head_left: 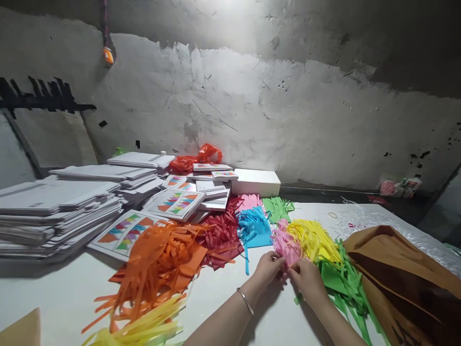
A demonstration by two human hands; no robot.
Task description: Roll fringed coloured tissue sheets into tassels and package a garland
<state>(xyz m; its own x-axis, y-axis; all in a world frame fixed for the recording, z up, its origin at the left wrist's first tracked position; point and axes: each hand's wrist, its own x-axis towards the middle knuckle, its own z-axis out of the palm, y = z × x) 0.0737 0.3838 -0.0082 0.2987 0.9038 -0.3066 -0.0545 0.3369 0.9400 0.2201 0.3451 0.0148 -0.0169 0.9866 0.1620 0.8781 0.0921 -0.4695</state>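
A pink fringed paper tassel [286, 242] lies in front of me, its cut strips pointing away. My left hand [268, 267], with a silver bangle on the wrist, pinches its near left edge. On the near right edge, my right hand [306, 276] closes thumb and fingers on the same pink paper. The pinched edge is partly hidden by my fingers. Yellow fringed paper [315, 240] touches the pink one on the right, and dark green fringe [342, 283] lies beside my right wrist. Blue fringed paper [255, 226] sits just beyond my left hand.
Orange fringe [158, 264], dark red fringe [223, 235] and pale yellow fringe [144, 322] spread leftward. Stacked flat white boxes [54, 216] fill the far left. A white box [255, 181] stands near the wall. Brown cloth or bag material [403, 269] lies at right, by clear plastic [374, 218].
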